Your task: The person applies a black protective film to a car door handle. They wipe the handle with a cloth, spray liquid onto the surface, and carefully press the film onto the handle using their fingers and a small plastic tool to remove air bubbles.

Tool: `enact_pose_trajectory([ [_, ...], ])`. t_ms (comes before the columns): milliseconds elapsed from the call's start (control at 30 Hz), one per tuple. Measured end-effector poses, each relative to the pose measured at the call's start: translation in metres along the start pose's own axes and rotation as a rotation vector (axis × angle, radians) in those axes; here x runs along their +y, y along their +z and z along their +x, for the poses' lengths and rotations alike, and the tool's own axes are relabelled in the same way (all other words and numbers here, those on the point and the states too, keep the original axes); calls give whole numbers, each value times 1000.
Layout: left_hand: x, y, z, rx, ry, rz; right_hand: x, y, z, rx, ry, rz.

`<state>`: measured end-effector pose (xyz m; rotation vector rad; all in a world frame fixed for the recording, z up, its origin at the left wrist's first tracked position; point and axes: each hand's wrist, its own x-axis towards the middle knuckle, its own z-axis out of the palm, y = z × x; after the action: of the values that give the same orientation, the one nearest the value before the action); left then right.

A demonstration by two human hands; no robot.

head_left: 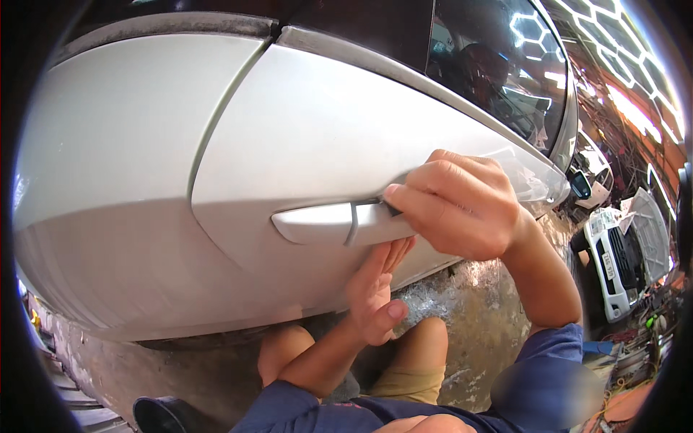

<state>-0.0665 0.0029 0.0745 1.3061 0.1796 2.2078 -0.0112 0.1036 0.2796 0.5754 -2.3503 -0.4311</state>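
A white car door (pixel 332 123) fills the middle, with a white door handle (pixel 314 222) set across it. My right hand (pixel 462 206) is closed at the right part of the handle, thumb and fingers pressed together on its upper side. A dark edge shows by the fingertips, but what they hold is too covered to name. Below the handle is my left hand (pixel 375 289), palm turned up and thumb held apart. Its outstretched fingers reach the handle's underside, their tips partly hidden behind it.
Left of the door seam lies the white rear panel (pixel 123 130). A dark side window (pixel 498 72) is above. My bent knees are close under the door. A black bucket (pixel 162 415) stands at lower left; a white car with its hood raised (pixel 613 260) is at far right.
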Motion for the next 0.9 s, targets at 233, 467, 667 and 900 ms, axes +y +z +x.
enact_pose_trajectory([
  [233,2,7,3,65,22,13,1,-3,1,-48,-4,-23],
  [467,-7,2,1,0,39,-53,1,-4,1,-23,5,-33],
  [667,-2,10,2,76,23,-9,6,9,6,55,-37,12],
  [900,-2,10,2,84,16,8,2,0,16,-53,41,70],
])
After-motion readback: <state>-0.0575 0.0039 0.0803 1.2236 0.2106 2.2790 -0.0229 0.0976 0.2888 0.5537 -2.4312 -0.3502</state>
